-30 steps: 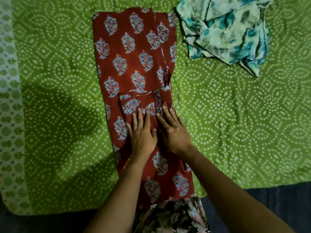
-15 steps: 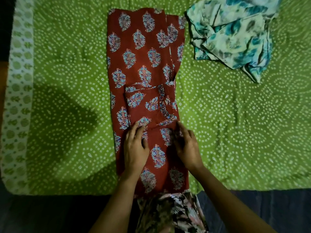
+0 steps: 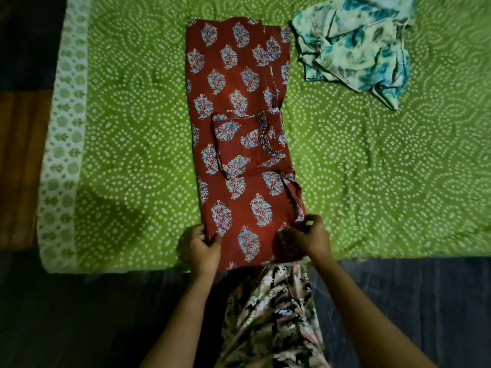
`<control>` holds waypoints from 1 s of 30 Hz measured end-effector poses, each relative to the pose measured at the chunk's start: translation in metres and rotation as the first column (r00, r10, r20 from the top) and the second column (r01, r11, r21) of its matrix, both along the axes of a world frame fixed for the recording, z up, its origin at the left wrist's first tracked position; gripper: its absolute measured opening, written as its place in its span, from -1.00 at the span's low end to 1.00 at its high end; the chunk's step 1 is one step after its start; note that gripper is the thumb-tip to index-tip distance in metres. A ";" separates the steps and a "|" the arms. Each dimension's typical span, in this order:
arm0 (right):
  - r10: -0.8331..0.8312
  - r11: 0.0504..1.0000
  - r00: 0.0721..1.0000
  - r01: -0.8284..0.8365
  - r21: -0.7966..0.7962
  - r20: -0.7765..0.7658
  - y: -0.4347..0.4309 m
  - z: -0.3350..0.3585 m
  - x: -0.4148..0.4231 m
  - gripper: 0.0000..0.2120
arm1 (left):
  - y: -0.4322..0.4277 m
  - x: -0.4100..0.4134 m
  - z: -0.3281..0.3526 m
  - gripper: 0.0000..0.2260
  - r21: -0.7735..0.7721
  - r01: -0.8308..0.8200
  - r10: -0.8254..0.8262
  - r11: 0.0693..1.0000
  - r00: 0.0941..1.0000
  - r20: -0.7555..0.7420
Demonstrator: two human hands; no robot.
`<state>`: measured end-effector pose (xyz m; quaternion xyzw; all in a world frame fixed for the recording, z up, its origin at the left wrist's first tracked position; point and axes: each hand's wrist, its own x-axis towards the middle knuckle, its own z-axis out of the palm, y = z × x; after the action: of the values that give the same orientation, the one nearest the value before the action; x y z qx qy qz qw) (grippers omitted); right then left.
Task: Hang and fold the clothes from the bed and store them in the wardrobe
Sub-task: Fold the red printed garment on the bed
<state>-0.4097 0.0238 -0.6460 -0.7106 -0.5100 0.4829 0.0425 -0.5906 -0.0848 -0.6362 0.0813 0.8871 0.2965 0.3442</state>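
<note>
Head view: both hands, left hand and right hand, pinch red garment's near edge

Your rust-red garment is printed all over with rows of leaf-shaped sprigs in pale blue, white and a touch of pink, and a narrow band of the same colours trims one folded edge. The bedsheet you see is bright lime green, covered in white dotted ovals and rings, and its white border carries green leaf motifs. The crumpled cloth is pale mint-white with teal and blue blotches, while your own clothing is dark with cream and pink leaf prints.
</note>
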 end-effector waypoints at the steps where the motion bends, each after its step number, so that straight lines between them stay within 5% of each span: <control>1: 0.042 0.999 0.999 -0.042 -0.033 0.014 -0.005 -0.001 0.003 -0.54 | -0.001 0.000 0.002 -0.61 0.013 -0.011 0.009 1.000 0.997 0.080; 4: 0.067 0.993 0.995 -0.074 -0.089 -0.074 -0.015 0.004 0.004 -0.67 | -0.004 0.002 0.012 -0.76 0.047 -0.048 0.032 0.998 0.957 0.287; 8: -0.214 0.966 0.887 0.129 -0.224 -0.409 -0.020 0.016 0.002 -0.93 | -0.013 0.003 0.011 -0.79 0.073 -0.304 0.206 0.950 0.784 0.586; 14: -0.396 0.903 0.798 0.249 -0.349 -0.455 -0.034 0.010 0.016 -0.89 | -0.033 0.005 -0.001 -0.86 0.112 -0.238 0.143 0.965 0.831 0.538; 17: -0.411 0.892 0.776 0.233 -0.388 -0.478 -0.037 0.009 0.020 -0.69 | -0.038 0.005 -0.004 -0.90 0.116 -0.239 0.143 0.964 0.836 0.530; 23: -0.412 0.897 0.836 0.303 -0.322 -0.361 -0.045 0.005 0.022 -0.94 | -0.043 0.012 -0.004 -0.97 0.069 -0.334 0.248 0.940 0.808 0.534; 30: -0.474 0.880 0.774 0.412 -0.234 -0.419 -0.033 0.037 0.022 -0.55 | -0.033 0.004 0.017 -0.71 0.078 -0.549 0.440 0.832 0.738 0.511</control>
<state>-0.3877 -0.0092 -0.6086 -0.6753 -0.2703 0.6466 0.2298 -0.5863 -0.1175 -0.6196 -0.1954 0.7255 0.4859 0.4466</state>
